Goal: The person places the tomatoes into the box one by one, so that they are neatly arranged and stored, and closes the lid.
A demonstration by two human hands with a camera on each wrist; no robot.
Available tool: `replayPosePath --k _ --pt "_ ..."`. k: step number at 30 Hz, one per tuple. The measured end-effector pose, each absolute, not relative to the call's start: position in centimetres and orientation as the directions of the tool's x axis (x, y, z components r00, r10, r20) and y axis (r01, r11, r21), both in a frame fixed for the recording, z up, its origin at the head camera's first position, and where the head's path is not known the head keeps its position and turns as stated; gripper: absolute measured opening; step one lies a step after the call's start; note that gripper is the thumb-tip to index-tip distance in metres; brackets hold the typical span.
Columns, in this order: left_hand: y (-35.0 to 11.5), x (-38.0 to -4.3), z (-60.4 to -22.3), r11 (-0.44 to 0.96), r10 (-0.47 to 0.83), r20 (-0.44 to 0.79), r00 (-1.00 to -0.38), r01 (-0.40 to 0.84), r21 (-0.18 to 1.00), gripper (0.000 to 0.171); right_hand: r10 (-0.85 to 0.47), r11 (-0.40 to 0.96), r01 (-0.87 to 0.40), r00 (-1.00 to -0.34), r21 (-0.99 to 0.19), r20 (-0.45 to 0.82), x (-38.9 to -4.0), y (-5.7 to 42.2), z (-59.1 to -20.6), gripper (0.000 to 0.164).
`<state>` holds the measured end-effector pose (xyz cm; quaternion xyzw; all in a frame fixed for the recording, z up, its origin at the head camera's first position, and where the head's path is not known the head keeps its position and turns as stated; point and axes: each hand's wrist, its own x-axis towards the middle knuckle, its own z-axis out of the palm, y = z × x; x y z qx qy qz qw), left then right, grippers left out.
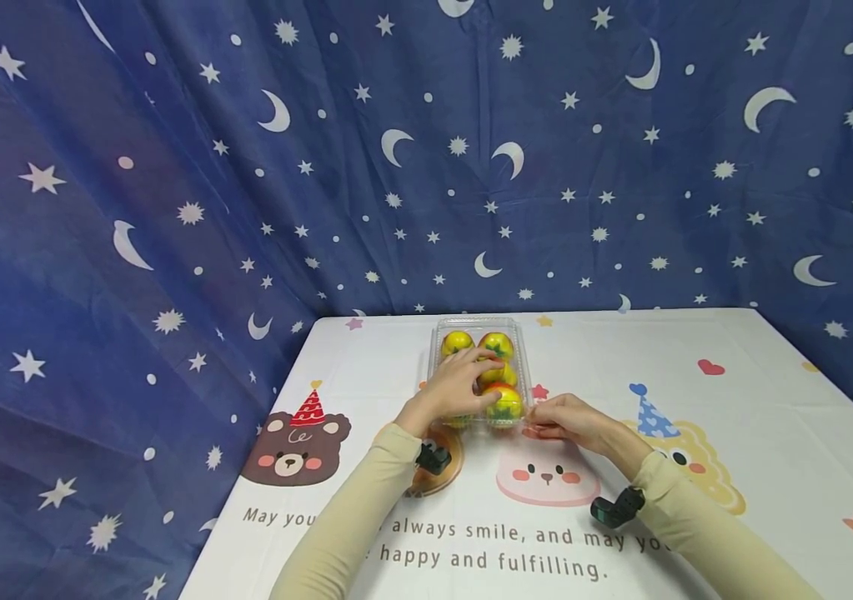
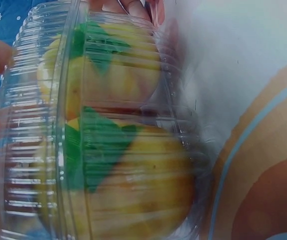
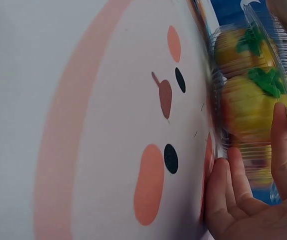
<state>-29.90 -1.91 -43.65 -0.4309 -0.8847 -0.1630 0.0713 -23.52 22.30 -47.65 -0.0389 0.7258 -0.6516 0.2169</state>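
A clear plastic clamshell box (image 1: 479, 323) stands on the table with its lid lowered over several round yellow-and-red fruits (image 1: 504, 403) with green leafy tops. My left hand (image 1: 459, 383) rests on the lid from above, fingers spread across it. At the near right corner is my right hand (image 1: 569, 419). In the right wrist view, the fingers of the right hand (image 3: 253, 210) are extended along the box side (image 3: 248, 135), one fingertip right at the lid's rim. The left wrist view shows the ribbed front wall (image 2: 133, 115) close up, with two fruits behind it.
A white tablecloth (image 1: 771, 400) printed with cartoon animals and lettering covers the table. Behind and to the left hangs a blue curtain (image 1: 426, 208) with moons and stars, close to the box's far side. Black wrist cameras (image 1: 617, 507) sit on both wrists.
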Motion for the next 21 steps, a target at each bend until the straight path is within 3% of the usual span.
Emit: replayPosePath --k 12,21 --pt "-1.88 -30.05 -43.86 0.586 0.732 0.262 -0.629 0.777 0.23 0.054 -0.365 0.213 0.206 -0.89 -0.955 -0.274 -23.93 22.33 -47.33 0.025" --pt "-1.88 -29.99 -43.83 0.59 0.728 0.265 -0.632 0.775 0.226 0.053 -0.405 0.3 0.076 -0.892 -0.951 -0.199 -23.97 22.95 -46.81 0.028"
